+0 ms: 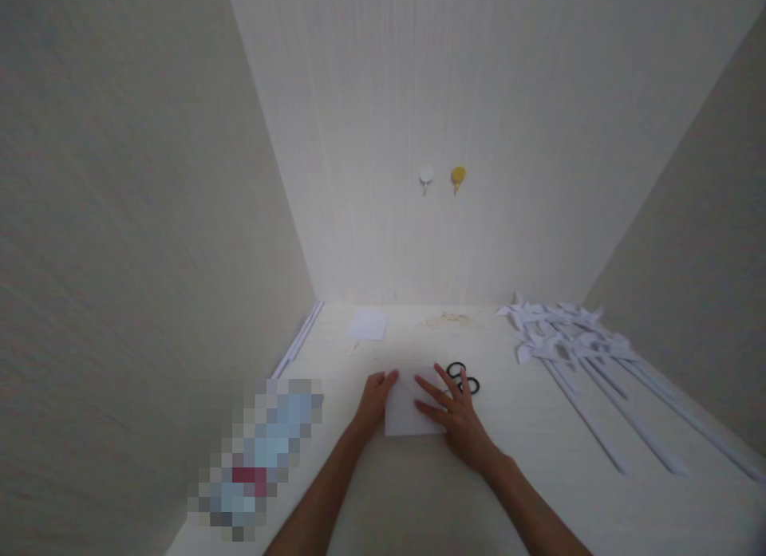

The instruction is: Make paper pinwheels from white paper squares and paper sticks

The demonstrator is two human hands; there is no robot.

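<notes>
Two bare forearms and hands (419, 408), sleeveless, no rings or watch.

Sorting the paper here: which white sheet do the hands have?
The sheet beside the black scissors, under the left hand and right hand; the smaller sheet lies untouched near the wall.
</notes>
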